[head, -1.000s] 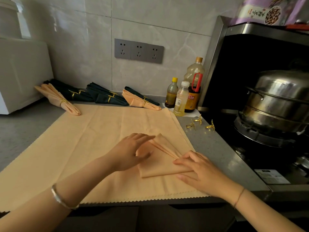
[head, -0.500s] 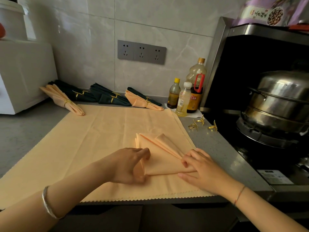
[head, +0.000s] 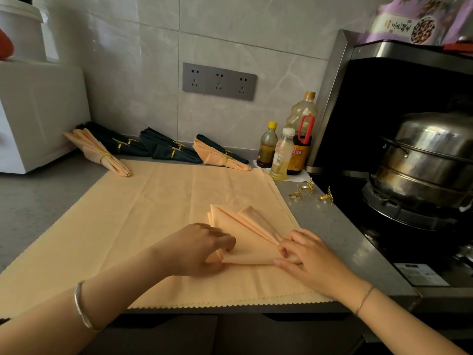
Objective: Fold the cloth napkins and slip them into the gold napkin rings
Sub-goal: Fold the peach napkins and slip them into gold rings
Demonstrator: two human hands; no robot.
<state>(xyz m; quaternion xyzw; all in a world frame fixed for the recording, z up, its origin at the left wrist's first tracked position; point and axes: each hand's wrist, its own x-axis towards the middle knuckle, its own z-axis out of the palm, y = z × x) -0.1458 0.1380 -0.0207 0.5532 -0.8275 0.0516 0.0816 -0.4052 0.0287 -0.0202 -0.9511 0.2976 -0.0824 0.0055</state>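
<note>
Grey speckled stone tabletop in front of me. Big peach scallop-edged cloth spread flat on it, front edge at the lip. Back by the wall: ringed folded napkins, peach & dark green. Far L: white box-shaped appliance. R of cloth: 3 gold leaf-shaped napkin rings, near it but not touching. Behind them, 3 plastic bottles.

Single view: wide-angle camera worn on head. Vantage above and just short of near scalloped edge of large peach cloth spread flat on grey counter. Axis forward and down, toward pale grey tiled wall behind cloth. Close range: left hand and right hand grip folded peach napkin on near right part of cloth, forearms entering from bottom border. Field reaches white boxy appliance left of cloth and stacked steel steamer pot right of cloth. Straight lines bow near borders.
</note>
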